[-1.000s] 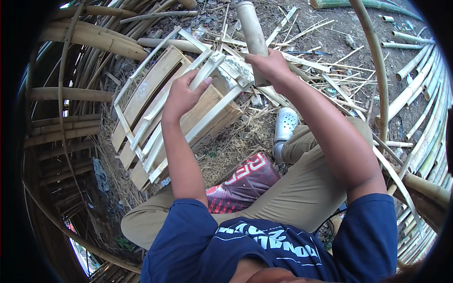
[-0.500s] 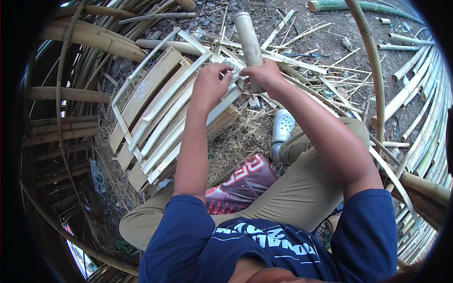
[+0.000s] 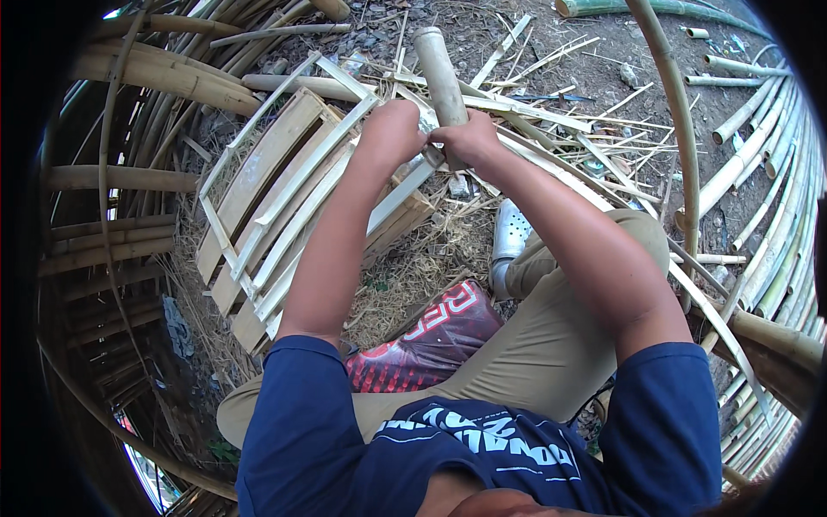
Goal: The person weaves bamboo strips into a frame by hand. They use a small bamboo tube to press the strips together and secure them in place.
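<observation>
My right hand [image 3: 469, 140] is wrapped round the lower end of a thick, pale bamboo piece [image 3: 441, 73], which points away from me. Close beside it, almost touching, my left hand [image 3: 394, 133] is closed at the far right corner of a slatted bamboo frame [image 3: 303, 177]. What its fingers pinch is hidden. Pale split strips form the frame, resting over a wooden crate [image 3: 226, 226] with broad boards. One strip [image 3: 401, 196] ends just below both hands.
Split bamboo slivers [image 3: 594, 129] litter the ground beyond my hands. Bamboo poles [image 3: 767, 181] lie stacked on the right, with an upright pole [image 3: 672, 103] nearer. A bamboo structure [image 3: 121, 178] stands at left. A red and dark printed sack [image 3: 439, 336] lies between my legs.
My left hand has moved up and right and closed, its fingers now meeting near the right hand. The bamboo piece in my right hand has shifted slightly left.
</observation>
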